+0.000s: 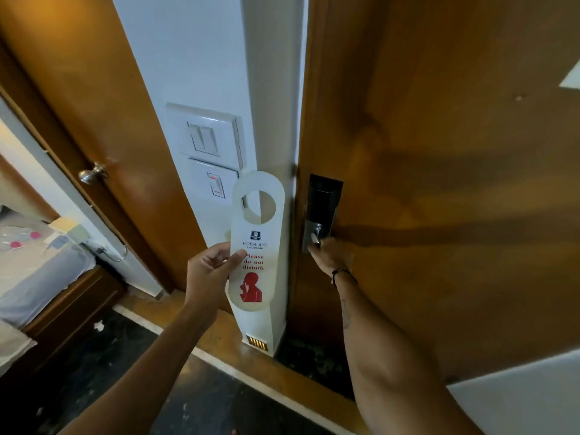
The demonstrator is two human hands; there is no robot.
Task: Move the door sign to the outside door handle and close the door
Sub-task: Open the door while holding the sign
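1. We face the wooden door (439, 152) on our right. It fills most of the view and looks shut or nearly shut against the white wall post (270, 89), so we judge that opening it comes next.
2. Left of the post stands a second wooden door (94, 105) with a round knob (92, 174). It plays no part in our task. A bed (34, 268) shows at the far left edge.
3. On the white wall between the two doors sit the light switches (205, 139), directly behind the top of the sign.
4. The door sign (255, 243), a white "Please do not disturb" hanger with a round hole at the top, is upright in the air just left of the main door's edge. It hangs on no handle, so we take it as carried but not yet placed.
5. The black lock plate (323, 202) sits above the metal door handle (315, 238) on our side of the door. The outside handle is hidden from us.
6. Our left hand (208, 268) pinches the sign at its middle, thumb on the printed face and fingers curled behind.
7. Our right hand (332, 254) is closed over the handle.
8. Still to do, as we judge it: open the door, loop the sign over the outside handle, then pull the door closed.
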